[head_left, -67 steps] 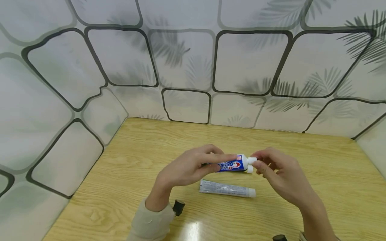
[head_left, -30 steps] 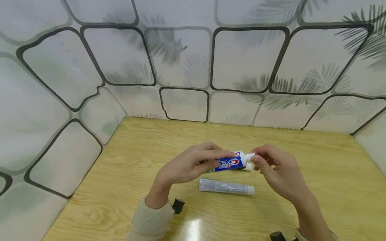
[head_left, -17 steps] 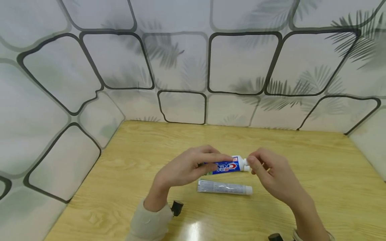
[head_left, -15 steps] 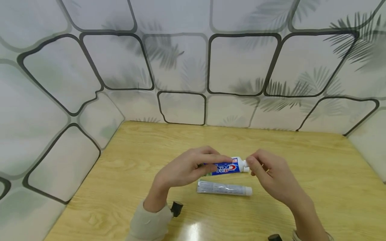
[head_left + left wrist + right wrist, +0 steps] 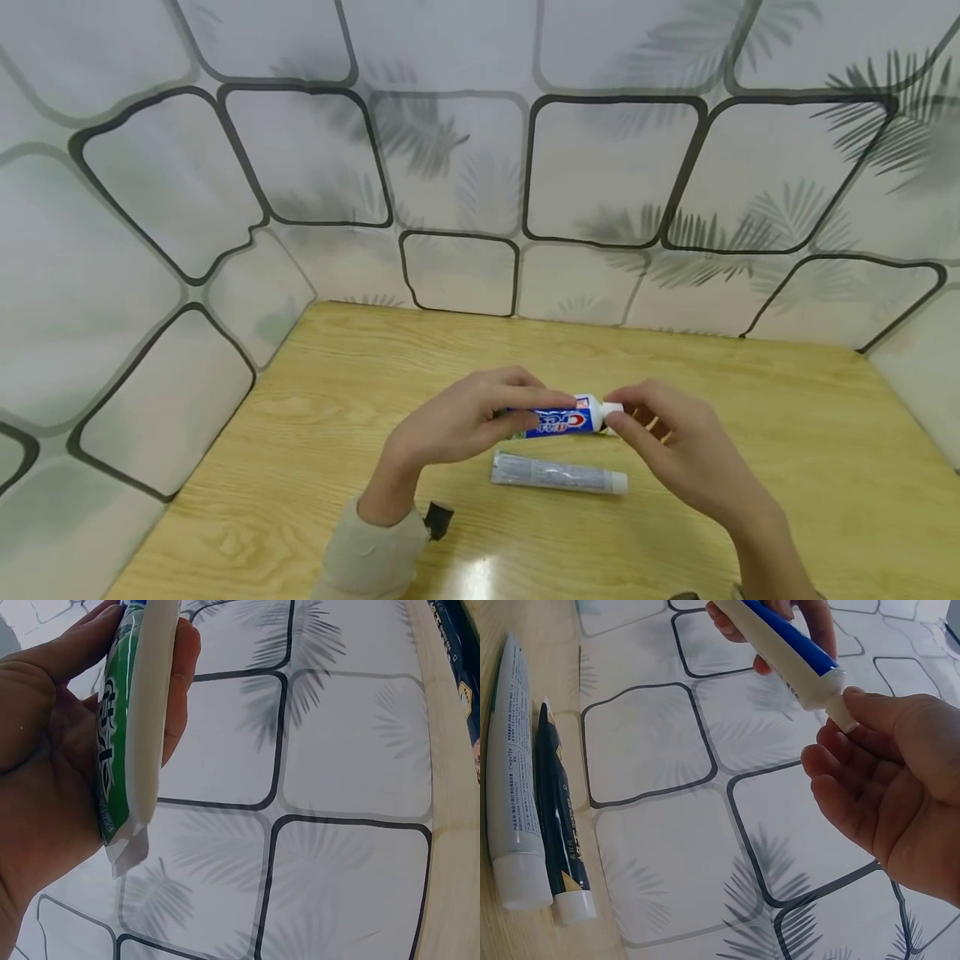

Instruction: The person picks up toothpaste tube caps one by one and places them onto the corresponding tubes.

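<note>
A blue, white and green Crest toothpaste tube is held above the table by my left hand, thumb on one side and fingers on the other. The left wrist view shows its green tail end against that palm. My right hand pinches the white cap between thumb and index finger; the other fingers curl loosely below. The cap sits at the tube's mouth; whether it is loose I cannot tell. A grey-white toothpaste tube lies on the table nearer me.
A dark toothpaste tube with a white cap lies alongside the grey-white one, mostly hidden behind the held tube in the head view. The wooden table meets a patterned white backdrop at the back and left.
The right hand has shifted slightly left and its fingers have turned on the cap, showing more of it than half a second ago. The left hand keeps hold of the tube, nearly still.
</note>
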Demonstrator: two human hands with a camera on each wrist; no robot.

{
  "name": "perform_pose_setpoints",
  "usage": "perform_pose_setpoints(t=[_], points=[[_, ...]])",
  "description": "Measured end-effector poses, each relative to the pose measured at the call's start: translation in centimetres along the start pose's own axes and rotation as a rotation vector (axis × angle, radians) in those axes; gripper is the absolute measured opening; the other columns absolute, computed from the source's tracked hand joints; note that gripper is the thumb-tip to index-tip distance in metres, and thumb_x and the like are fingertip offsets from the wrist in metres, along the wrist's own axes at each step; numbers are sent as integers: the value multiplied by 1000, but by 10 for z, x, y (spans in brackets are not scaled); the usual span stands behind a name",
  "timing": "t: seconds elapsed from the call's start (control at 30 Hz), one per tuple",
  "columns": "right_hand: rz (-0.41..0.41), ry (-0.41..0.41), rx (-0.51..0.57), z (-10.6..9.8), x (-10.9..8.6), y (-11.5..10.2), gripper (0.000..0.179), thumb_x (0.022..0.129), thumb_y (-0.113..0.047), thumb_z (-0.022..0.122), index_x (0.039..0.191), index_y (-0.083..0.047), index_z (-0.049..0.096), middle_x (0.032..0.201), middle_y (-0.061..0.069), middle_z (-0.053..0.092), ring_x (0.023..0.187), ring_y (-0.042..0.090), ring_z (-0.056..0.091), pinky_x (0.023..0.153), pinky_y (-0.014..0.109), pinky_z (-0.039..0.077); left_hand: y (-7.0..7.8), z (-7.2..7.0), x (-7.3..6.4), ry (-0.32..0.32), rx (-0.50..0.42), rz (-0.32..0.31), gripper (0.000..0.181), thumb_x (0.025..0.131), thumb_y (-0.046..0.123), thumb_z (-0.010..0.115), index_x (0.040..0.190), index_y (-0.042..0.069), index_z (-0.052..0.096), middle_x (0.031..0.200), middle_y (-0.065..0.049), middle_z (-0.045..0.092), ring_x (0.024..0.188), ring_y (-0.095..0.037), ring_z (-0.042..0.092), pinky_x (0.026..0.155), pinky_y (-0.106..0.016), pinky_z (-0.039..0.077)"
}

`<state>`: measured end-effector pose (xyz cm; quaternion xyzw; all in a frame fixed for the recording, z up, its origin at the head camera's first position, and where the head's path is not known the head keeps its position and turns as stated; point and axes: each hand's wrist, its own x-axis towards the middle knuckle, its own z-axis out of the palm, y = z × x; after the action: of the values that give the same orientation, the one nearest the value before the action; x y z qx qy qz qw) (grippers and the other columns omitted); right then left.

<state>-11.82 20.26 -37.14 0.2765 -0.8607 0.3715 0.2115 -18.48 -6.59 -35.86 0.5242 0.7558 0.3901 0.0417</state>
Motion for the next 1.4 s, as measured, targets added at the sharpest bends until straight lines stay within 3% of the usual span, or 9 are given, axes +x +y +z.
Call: perform_pose_setpoints(t=[0.23,0.5,0.67,0.9,1.03,1.27,1.4], points=[[-11,9,25,3,-3,3,21,93,5,64,93,-15,68,79,-13,61,67,5,55,56,19,45,-1,3,0,-15,-19,7,40,100,7,58,138,19,61,115,1,63,89,-6,54,74,-22,48],[45,27,29,-4,-3,5,22,96,4,60,99,-16,70,79,-11,61,67,3,55,54,19,45,-2,1,2,-16,-6,11,40,100,8,58,139,19,61,116,1,63,90,-7,54,75,-22,48],[59,35,20,-10,-3,4,28,90,4,68,110,-15,69,88,-7,67,71,4,61,58,19,49,-4,-3,3,-6,-13,8,40,100,7,58,138,19,61,116,1,63,91,-7,55,76,-23,48],[-6,10,36,-7,-1,4,42,79,10,77,111,-16,69,97,-12,66,74,3,62,60,19,51,-6,-5,-1,-19,-39,-6,39,100,8,58,138,18,61,117,1,62,92,-7,55,75,-23,49],[-34,7,62,-5,1,4,33,83,2,77,110,-16,71,95,-8,67,74,3,62,59,18,50,-5,-4,-2,-17,-36,-10,39,100,7,58,137,19,62,116,1,62,92,-7,55,76,-23,49],[-19,-12,56,-3,2,5,39,79,11,76,107,-16,70,91,-12,65,69,2,62,58,18,50,-4,-4,-1,-16,-7,-16,39,100,8,58,137,20,62,115,2,62,91,-7,55,75,-23,49],[-5,-15,50,-2,2,5,34,84,8,73,107,-15,69,89,-9,67,69,2,62,57,18,49,-4,-3,-1,-22,-3,-16,40,100,7,58,138,18,61,116,1,62,91,-7,55,76,-23,49]])
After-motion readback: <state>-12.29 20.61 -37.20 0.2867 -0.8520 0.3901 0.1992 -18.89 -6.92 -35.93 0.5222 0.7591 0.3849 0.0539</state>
